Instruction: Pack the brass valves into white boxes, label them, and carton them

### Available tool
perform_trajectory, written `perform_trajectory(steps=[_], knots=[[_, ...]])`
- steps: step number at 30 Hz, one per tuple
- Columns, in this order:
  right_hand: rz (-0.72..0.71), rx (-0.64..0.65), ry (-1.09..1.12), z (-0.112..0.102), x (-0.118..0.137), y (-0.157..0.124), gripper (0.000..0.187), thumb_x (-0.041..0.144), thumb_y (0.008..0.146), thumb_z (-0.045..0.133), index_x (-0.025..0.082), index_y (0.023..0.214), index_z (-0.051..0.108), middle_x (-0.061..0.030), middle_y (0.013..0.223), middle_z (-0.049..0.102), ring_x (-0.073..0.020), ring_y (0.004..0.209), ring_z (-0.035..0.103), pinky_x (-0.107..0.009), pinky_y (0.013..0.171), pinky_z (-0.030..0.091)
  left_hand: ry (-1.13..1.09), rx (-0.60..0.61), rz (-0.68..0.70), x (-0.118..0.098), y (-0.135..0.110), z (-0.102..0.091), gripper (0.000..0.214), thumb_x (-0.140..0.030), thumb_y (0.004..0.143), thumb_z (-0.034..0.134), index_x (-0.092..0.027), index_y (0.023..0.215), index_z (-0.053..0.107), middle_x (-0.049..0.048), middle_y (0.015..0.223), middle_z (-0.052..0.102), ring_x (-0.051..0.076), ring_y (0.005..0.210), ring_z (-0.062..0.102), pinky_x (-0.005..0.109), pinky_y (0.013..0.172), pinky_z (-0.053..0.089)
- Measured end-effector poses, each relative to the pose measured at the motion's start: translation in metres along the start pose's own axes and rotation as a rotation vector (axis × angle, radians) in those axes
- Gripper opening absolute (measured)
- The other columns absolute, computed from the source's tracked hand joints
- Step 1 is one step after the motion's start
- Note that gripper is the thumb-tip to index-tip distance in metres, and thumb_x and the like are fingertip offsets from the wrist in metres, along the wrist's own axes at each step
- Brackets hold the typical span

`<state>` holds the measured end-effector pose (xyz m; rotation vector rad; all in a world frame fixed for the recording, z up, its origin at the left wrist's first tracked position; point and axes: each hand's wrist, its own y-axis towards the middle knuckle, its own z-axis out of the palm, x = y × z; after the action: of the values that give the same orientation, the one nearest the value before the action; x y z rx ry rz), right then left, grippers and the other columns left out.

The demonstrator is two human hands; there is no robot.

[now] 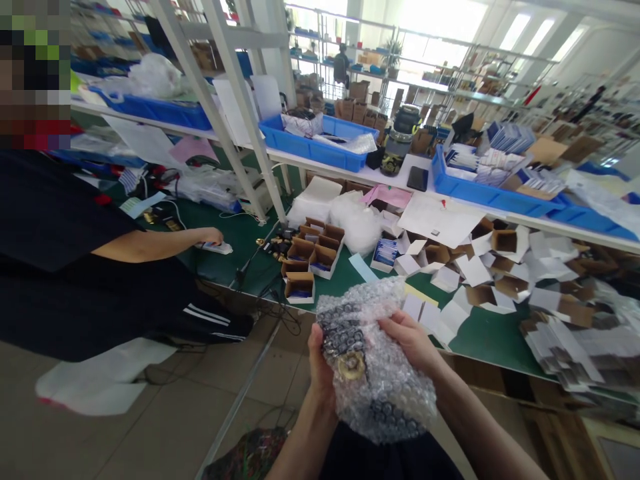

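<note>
My left hand (320, 370) and my right hand (411, 341) both grip a bubble-wrap bag (373, 360) held in front of my body, below the table edge. Through the clear wrap I see a brass part (351, 365) and dark ribbed pieces. My left fingers close round the bag's left side. My right fingers pinch its upper right part. Beyond the bag, open small cardboard boxes (313, 257) stand in a cluster on the green table (480, 333).
A co-worker in dark clothes sits at the left, one hand (210, 235) resting on the table. Blue bins (320, 143) line a white shelf. Loose open boxes and white sheets (500, 267) litter the right side. Cables (260, 267) hang over the table edge.
</note>
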<state>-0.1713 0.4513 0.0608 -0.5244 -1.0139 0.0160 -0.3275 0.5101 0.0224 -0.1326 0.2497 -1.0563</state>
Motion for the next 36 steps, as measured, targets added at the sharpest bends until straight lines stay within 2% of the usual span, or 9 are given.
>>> perform_trajectory(steps=[3,9,13,17,21,23,28,33,36], knots=[[0.025,0.025,-0.105,-0.004,-0.01,-0.001,0.039,0.047,0.091,0.074,0.027,0.123,0.07,-0.0016,0.107,0.077,-0.02,0.087,0.072,-0.034,0.084,0.055,0.023,-0.022,-0.02,-0.002,-0.001,-0.001,0.081,-0.076,0.075,0.07,-0.02,0.133,0.066,0.0135,0.123,0.075,0.042,0.124,0.064,0.055,0.108,0.049],[0.073,0.138,-0.404,-0.016,-0.019,0.002,0.031,0.053,0.092,0.069,0.023,0.095,0.079,-0.0023,0.101,0.076,-0.0226,0.1,0.068,-0.036,0.097,0.051,0.087,-0.017,-0.158,-0.013,0.002,-0.002,0.094,-0.079,0.074,0.07,-0.014,0.142,0.058,0.0164,0.116,0.076,0.041,0.115,0.069,0.052,0.101,0.054],[0.072,0.189,-0.449,-0.027,-0.028,0.013,0.035,0.054,0.085,0.075,0.02,0.078,0.072,0.0008,0.075,0.069,-0.0201,0.076,0.063,-0.033,0.077,0.053,0.067,-0.013,-0.218,-0.021,0.004,0.008,0.086,-0.074,0.078,0.07,-0.013,0.138,0.059,0.0155,0.11,0.076,0.038,0.109,0.072,0.049,0.099,0.055],[-0.122,-0.091,-0.507,-0.037,-0.038,0.007,0.032,0.047,0.082,0.08,0.02,0.082,0.063,0.0039,0.07,0.06,-0.0142,0.064,0.052,-0.025,0.059,0.041,-0.001,-0.124,-0.063,-0.032,0.005,0.024,0.082,-0.079,0.083,0.06,-0.011,0.13,0.065,0.0148,0.107,0.077,0.036,0.106,0.073,0.048,0.097,0.057],[-0.398,-0.38,-0.574,-0.033,-0.044,-0.033,0.019,0.038,0.09,0.073,0.022,0.093,0.063,-0.0015,0.084,0.065,-0.0192,0.077,0.061,-0.031,0.071,0.049,-0.032,-0.257,0.15,-0.043,0.01,0.029,0.069,-0.072,0.089,0.058,-0.015,0.127,0.068,0.0131,0.108,0.077,0.034,0.109,0.072,0.047,0.099,0.057],[-0.529,-0.416,-0.709,-0.023,-0.047,-0.053,0.009,0.031,0.093,0.07,0.025,0.098,0.067,-0.0048,0.092,0.068,-0.0228,0.085,0.064,-0.035,0.078,0.052,-0.033,-0.271,0.22,-0.046,0.012,0.027,0.063,-0.068,0.092,0.057,-0.018,0.13,0.068,0.0114,0.11,0.078,0.032,0.112,0.072,0.047,0.102,0.056],[-0.568,-0.192,-0.884,0.009,-0.059,-0.052,0.042,0.028,0.09,0.074,0.029,0.131,0.068,-0.0106,0.126,0.069,-0.0301,0.105,0.067,-0.043,0.095,0.053,-0.039,-0.24,0.184,-0.036,0.011,0.032,0.069,-0.073,0.092,0.054,-0.016,0.128,0.069,0.0127,0.118,0.076,0.034,0.117,0.069,0.047,0.105,0.054],[-0.438,-0.069,-0.63,0.013,-0.057,-0.034,0.027,0.03,0.089,0.076,0.026,0.116,0.076,-0.0074,0.116,0.075,-0.0305,0.114,0.066,-0.045,0.109,0.047,-0.052,-0.188,0.171,-0.026,0.003,0.043,0.07,-0.072,0.091,0.056,-0.017,0.133,0.066,0.0126,0.119,0.076,0.034,0.117,0.07,0.048,0.106,0.053],[-0.274,0.111,-0.285,0.003,-0.048,-0.048,0.038,0.037,0.08,0.086,0.023,0.114,0.074,-0.0045,0.099,0.076,-0.0224,0.087,0.071,-0.033,0.081,0.059,-0.086,-0.139,0.146,-0.029,-0.003,0.041,0.075,-0.075,0.089,0.056,-0.014,0.132,0.066,0.0149,0.117,0.076,0.035,0.117,0.069,0.05,0.106,0.053]])
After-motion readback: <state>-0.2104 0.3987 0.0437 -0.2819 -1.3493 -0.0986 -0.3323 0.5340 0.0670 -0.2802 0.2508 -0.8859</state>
